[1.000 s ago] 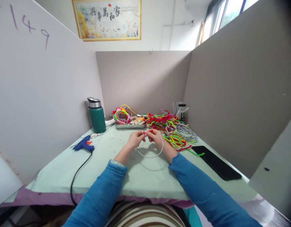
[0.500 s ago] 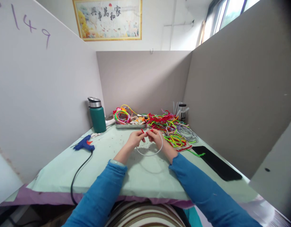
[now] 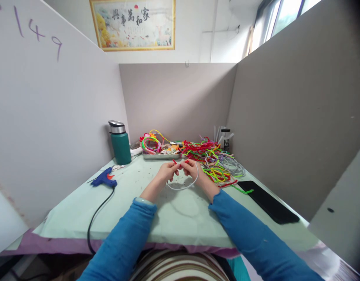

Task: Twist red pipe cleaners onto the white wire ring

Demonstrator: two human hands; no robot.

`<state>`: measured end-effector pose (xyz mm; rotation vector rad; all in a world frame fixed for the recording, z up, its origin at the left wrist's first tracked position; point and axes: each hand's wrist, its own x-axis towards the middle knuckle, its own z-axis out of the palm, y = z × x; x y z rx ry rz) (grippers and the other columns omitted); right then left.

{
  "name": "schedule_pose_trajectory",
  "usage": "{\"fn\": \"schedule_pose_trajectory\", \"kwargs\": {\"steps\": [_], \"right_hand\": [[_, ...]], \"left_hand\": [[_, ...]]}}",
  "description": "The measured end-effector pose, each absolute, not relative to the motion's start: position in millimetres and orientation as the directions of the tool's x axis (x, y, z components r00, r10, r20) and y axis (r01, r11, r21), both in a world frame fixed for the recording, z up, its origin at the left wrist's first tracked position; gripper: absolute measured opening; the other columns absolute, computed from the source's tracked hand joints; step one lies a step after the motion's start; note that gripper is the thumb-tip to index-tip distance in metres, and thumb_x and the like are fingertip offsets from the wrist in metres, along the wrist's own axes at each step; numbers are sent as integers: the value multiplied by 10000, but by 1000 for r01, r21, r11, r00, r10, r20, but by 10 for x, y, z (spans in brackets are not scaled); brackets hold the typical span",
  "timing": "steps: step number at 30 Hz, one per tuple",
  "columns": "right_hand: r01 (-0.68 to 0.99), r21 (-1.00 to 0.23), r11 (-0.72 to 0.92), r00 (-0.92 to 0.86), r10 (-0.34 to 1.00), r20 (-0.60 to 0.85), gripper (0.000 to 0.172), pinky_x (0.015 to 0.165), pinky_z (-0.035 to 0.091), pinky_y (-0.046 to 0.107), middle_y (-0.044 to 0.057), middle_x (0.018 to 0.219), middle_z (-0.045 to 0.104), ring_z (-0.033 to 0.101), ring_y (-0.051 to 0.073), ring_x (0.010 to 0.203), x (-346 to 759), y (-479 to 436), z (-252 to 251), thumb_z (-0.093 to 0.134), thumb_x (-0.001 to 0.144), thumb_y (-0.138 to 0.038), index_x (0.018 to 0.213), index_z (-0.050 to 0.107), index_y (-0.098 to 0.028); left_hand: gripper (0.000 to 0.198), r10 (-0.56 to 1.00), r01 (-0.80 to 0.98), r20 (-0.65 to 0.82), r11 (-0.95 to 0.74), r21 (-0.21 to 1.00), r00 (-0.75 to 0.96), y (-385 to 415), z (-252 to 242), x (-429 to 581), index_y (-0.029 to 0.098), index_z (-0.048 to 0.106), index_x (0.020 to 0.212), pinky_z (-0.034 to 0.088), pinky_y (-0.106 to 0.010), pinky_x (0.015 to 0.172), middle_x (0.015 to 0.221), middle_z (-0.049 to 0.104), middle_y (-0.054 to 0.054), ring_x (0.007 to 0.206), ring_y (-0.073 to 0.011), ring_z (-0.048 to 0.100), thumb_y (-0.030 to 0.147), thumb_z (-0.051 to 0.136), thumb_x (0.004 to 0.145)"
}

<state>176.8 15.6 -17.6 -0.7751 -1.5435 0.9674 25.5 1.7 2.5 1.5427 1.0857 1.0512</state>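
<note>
Head view: the left hand (image 3: 167, 172) and the right hand (image 3: 194, 170) meet above the middle of the table (image 3: 74, 218), fingertips almost touching. Both hands are closed in a pinch on a thin white hoop (image 3: 182, 187) (it looks like a bare headband, but it is too thin to be sure). The hoop hangs down from the fingers in a curve toward the person, just above the table cover. A short red piece (image 3: 175, 162) sticks out between the two hands; which hand pinches it I cannot tell.

Just beyond the right hand lies a heap of coloured pipe cleaners (image 3: 216, 162). Behind the hands stands a metal tray (image 3: 161, 156) with coloured bits. A green flask (image 3: 120, 143) stands at the far left, a blue glue gun (image 3: 104, 178) lies near it, and a black phone (image 3: 268, 201) lies at the right.
</note>
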Motion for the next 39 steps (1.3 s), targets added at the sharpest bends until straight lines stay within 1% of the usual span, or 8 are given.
{"fn": "schedule_pose_trajectory", "kwargs": {"steps": [6, 12, 18, 23, 31, 35, 39], "right_hand": [[-16, -881, 473, -190, 864, 467, 294, 469, 293, 240, -45, 496, 454, 391, 93, 471, 1763, 174, -196, 603, 736, -459, 695, 575, -169], [-20, -880, 475, -189, 862, 470, 303, 476, 298, 247, -43, 510, 462, 398, 98, 477, 1774, 171, -192, 603, 733, -478, 721, 582, -176], [-31, -875, 484, -207, 853, 479, 290, 483, 297, 247, -45, 510, 457, 396, 97, 480, 1776, 185, -206, 603, 746, -464, 721, 584, -176], [-45, -884, 464, -218, 859, 462, 295, 481, 297, 249, -41, 527, 476, 395, 97, 483, 1774, 161, -193, 611, 737, -470, 749, 604, -176], [-48, -882, 468, -222, 856, 466, 278, 475, 287, 254, -41, 517, 457, 384, 100, 480, 1767, 143, -181, 615, 738, -454, 768, 624, -177], [-37, -879, 475, -225, 853, 471, 281, 474, 282, 252, -41, 522, 455, 382, 98, 477, 1766, 133, -176, 610, 746, -455, 766, 616, -175], [-3, -878, 480, -218, 856, 469, 283, 470, 276, 249, -42, 515, 451, 378, 97, 471, 1765, 121, -165, 606, 750, -456, 750, 607, -174]], "left_hand": [[345, 967, 174, 92, -136, 975, 238, 27, 15, 255, 122, 601, 802, 260, -212, 376, 560, 479, 43, 356, -31, 295, 463, 557, 773], [405, 962, 108, 85, -116, 987, 258, -4, 27, 257, 119, 593, 821, 279, -209, 397, 569, 468, 45, 375, -29, 300, 518, 561, 757], [369, 959, 59, 47, -66, 996, 279, -37, 54, 244, 129, 581, 814, 254, -211, 396, 545, 422, 65, 363, -23, 266, 493, 580, 751], [395, 973, 103, 23, -48, 994, 231, -56, 81, 257, 131, 583, 787, 226, -211, 394, 522, 396, 67, 372, -27, 264, 521, 597, 729], [349, 985, 116, 51, -71, 991, 166, 0, 34, 252, 145, 577, 770, 203, -215, 393, 505, 361, 73, 374, -35, 252, 492, 587, 742], [349, 979, 119, 95, -118, 986, 183, 34, -4, 228, 148, 575, 768, 205, -213, 389, 493, 348, 77, 376, -38, 259, 493, 599, 723], [341, 976, 116, 92, -116, 986, 195, 39, -15, 219, 147, 574, 763, 202, -210, 384, 482, 338, 78, 374, -40, 251, 484, 604, 715]]}}
